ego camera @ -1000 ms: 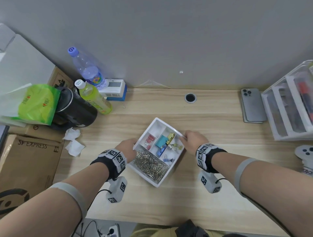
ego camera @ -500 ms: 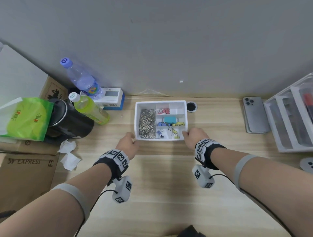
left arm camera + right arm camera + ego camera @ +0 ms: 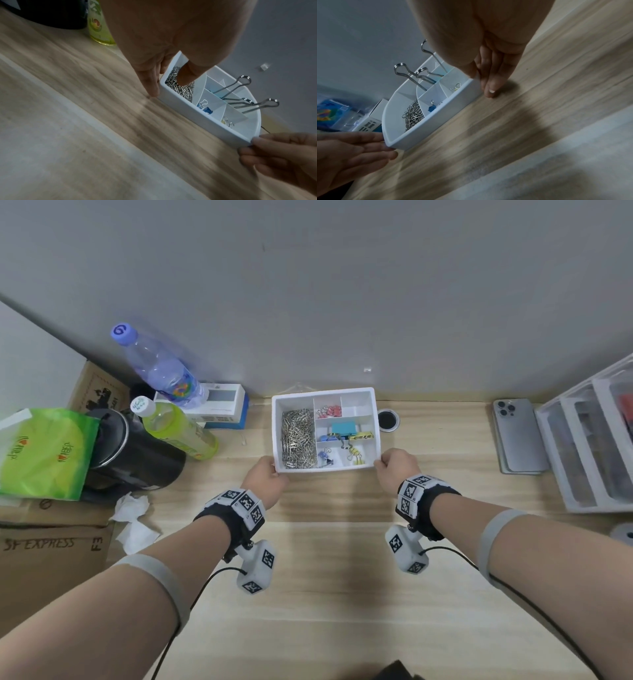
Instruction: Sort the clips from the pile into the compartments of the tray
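Observation:
A white compartment tray point(image 3: 325, 470) sits square on the desk close to the wall. Its long left compartment holds silver paper clips point(image 3: 297, 436). Pink binder clips point(image 3: 330, 411), a large teal binder clip point(image 3: 343, 427), small blue clips point(image 3: 324, 456) and small yellow clips point(image 3: 356, 455) lie in the other compartments. My left hand point(image 3: 270, 470) pinches the near left corner, thumb inside over the paper clips point(image 3: 181, 89), fingers on the outer wall. My right hand point(image 3: 382, 462) grips the near right corner point(image 3: 476, 81) the same way.
Left of the tray stand a green bottle point(image 3: 178, 428), a clear water bottle point(image 3: 161, 368), a black kettle point(image 3: 133, 453), a green bag point(image 3: 44, 453), tissues point(image 3: 132, 518) and a cardboard box point(image 3: 51, 559). A cable hole point(image 3: 388, 420), a phone point(image 3: 519, 434) and a white drawer unit point(image 3: 592, 446) lie to the right.
Both hands have pushed the tray away from me toward the wall and turned it from a diagonal to square with the desk edge. They still hold its near corners.

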Available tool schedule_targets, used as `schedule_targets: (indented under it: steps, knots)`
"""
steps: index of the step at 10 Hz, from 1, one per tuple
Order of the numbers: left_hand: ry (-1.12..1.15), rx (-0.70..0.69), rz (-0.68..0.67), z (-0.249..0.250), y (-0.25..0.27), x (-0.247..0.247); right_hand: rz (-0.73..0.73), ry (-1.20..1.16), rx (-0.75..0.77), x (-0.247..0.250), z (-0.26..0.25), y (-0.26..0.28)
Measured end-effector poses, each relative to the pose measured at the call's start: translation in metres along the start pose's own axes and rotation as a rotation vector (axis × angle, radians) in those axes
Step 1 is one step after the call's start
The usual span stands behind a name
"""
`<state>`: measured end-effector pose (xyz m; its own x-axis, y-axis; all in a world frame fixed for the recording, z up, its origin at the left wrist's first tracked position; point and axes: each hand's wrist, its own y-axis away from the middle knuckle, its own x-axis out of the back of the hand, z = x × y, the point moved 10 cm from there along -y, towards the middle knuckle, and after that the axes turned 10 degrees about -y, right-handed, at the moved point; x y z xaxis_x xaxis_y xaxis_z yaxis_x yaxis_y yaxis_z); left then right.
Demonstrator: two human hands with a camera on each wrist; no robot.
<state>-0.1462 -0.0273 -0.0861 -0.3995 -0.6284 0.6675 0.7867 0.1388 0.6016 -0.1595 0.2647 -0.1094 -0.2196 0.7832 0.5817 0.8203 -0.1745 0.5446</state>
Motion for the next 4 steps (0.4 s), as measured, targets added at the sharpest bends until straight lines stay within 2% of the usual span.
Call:
schedule_targets:
  steps: [1,2,3,4]
  knots:
    - [0.091,0.006,-0.036,-0.005,-0.014,0.0,-0.062,-0.064,0.027,-0.005,-0.003,0.005]
    - [0.116,-0.006,-0.077,-0.024,-0.04,-0.01,-0.133,0.003,0.047,-0.009,-0.007,0.011]
    - [0.021,0.017,-0.079,0.0,-0.012,0.005,-0.181,0.12,0.045,-0.007,-0.009,0.015]
    - [-0.079,0.061,0.0,0.008,0.007,0.023,-0.155,0.147,0.083,0.007,-0.016,0.017]
